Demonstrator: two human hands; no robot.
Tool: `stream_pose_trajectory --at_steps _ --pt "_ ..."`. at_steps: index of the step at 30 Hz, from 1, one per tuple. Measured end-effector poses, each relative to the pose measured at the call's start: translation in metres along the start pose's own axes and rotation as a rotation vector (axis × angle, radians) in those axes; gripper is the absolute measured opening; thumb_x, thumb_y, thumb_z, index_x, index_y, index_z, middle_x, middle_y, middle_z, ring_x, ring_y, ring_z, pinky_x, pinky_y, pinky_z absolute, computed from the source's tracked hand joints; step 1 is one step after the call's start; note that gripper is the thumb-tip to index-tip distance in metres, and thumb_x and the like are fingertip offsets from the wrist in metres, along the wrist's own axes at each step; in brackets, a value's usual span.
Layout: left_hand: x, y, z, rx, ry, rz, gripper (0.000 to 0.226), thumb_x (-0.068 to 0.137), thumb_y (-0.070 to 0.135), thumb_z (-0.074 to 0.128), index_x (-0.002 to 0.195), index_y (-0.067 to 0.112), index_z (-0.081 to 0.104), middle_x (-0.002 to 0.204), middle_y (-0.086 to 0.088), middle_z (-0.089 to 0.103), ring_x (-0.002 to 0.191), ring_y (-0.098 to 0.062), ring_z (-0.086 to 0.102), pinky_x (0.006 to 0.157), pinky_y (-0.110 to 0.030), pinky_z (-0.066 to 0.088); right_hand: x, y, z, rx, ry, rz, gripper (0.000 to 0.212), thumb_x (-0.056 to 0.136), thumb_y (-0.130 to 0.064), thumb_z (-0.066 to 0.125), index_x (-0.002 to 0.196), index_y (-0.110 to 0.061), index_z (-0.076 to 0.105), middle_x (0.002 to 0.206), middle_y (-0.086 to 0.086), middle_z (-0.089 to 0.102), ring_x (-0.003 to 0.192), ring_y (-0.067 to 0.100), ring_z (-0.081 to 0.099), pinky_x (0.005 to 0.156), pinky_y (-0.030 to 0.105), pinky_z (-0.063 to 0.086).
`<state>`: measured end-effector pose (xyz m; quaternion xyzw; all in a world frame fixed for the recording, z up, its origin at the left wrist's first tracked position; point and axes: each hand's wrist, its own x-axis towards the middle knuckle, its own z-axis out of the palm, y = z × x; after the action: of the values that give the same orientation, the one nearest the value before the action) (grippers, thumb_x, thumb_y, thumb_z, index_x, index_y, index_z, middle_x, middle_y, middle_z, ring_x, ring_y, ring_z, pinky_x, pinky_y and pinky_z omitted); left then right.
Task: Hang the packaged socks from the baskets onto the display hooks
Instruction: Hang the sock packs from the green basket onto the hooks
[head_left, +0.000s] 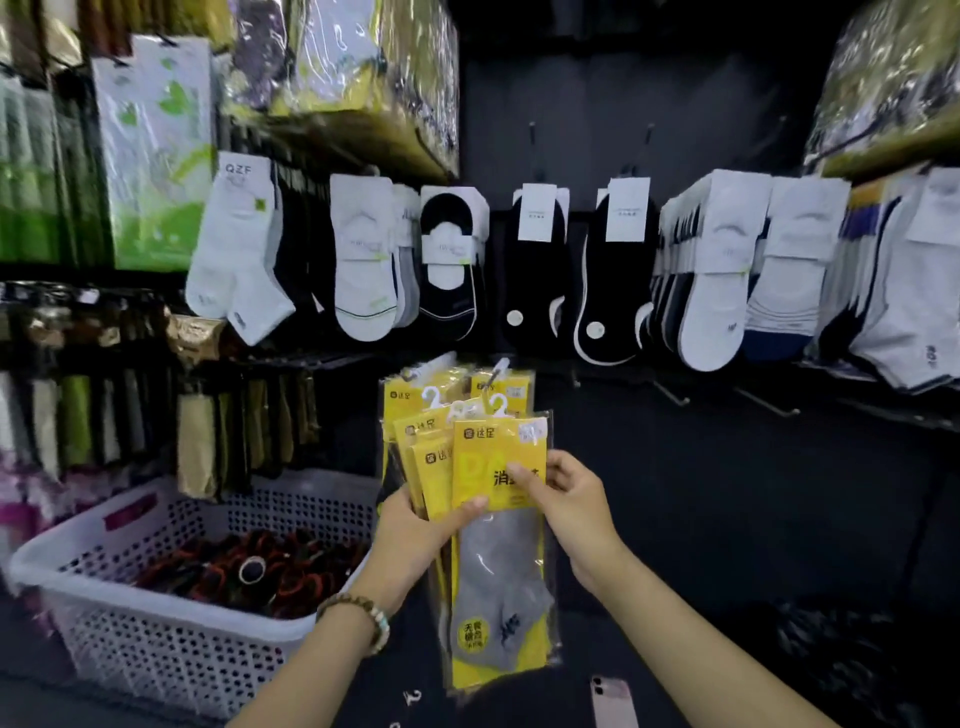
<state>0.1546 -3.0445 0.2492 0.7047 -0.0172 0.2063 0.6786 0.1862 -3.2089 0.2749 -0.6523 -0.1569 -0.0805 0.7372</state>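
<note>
My left hand (415, 535) grips a fanned stack of yellow sock packs (441, 415) from below, thumb across the front one. The front pack (498, 566) holds grey socks in clear plastic with a yellow card and a white hanger hook on top. My right hand (566, 493) pinches that front pack at its right edge. Bare display hooks (670, 396) stick out of the dark panel to the upper right of the packs. A white perforated basket (171, 644) stands at lower left with dark and orange items inside.
Rows of white and black socks (540, 270) hang on hooks across the back wall. Packaged goods fill the left shelves (156, 156). A pink phone (613, 701) and a loose white hanger hook (414, 697) lie on the dark surface below the packs.
</note>
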Motion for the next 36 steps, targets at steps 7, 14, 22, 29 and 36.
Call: stream_pose_trajectory --at_steps 7,14,22,29,36 --pt "0.031 -0.009 -0.046 0.091 -0.020 0.042 0.043 0.074 0.057 0.060 0.092 0.019 0.070 0.084 0.005 0.066 0.077 -0.015 0.060 0.069 -0.014 0.044 0.027 0.024 0.002 0.100 0.010 0.132 0.013 0.088 -0.016 0.065 0.099 -0.010 0.064 0.088 0.001 0.076 0.079 0.011 0.072 0.059 0.016 0.053" --pt "0.066 0.002 -0.078 0.210 0.179 0.134 0.047 0.077 0.057 0.054 0.064 0.012 0.048 0.045 0.009 0.032 0.042 -0.002 0.031 0.053 -0.019 0.030 0.084 0.032 0.008 -0.049 0.151 0.082 0.009 0.091 -0.011 0.061 0.093 -0.003 0.063 0.082 0.005 0.073 0.075 0.015 0.069 0.068 0.024 0.055" --pt "0.093 -0.001 -0.083 0.146 0.205 0.174 0.027 0.081 0.051 0.055 0.082 0.025 0.065 0.051 0.011 0.056 0.049 0.002 0.050 0.056 -0.014 0.040 0.140 0.055 0.021 -0.164 0.199 0.041 0.006 0.091 -0.011 0.061 0.087 -0.006 0.061 0.084 0.006 0.070 0.077 0.017 0.064 0.067 0.027 0.050" --pt "0.106 -0.010 -0.081 0.099 0.196 0.185 0.023 0.082 0.046 0.056 0.091 0.027 0.066 0.060 0.019 0.064 0.058 0.008 0.058 0.060 -0.011 0.044 0.178 0.080 0.026 -0.093 0.319 0.125 0.009 0.088 -0.015 0.067 0.090 -0.007 0.064 0.082 0.003 0.067 0.078 0.017 0.062 0.061 0.023 0.047" --pt "0.102 -0.016 -0.078 0.053 0.188 0.143 0.026 0.077 0.051 0.058 0.089 0.030 0.068 0.079 0.009 0.072 0.068 0.003 0.062 0.060 -0.007 0.046 0.174 0.090 0.016 -0.106 0.499 0.266 0.041 0.078 -0.022 0.077 0.110 -0.005 0.058 0.101 0.009 0.059 0.088 0.019 0.054 0.078 0.029 0.044"
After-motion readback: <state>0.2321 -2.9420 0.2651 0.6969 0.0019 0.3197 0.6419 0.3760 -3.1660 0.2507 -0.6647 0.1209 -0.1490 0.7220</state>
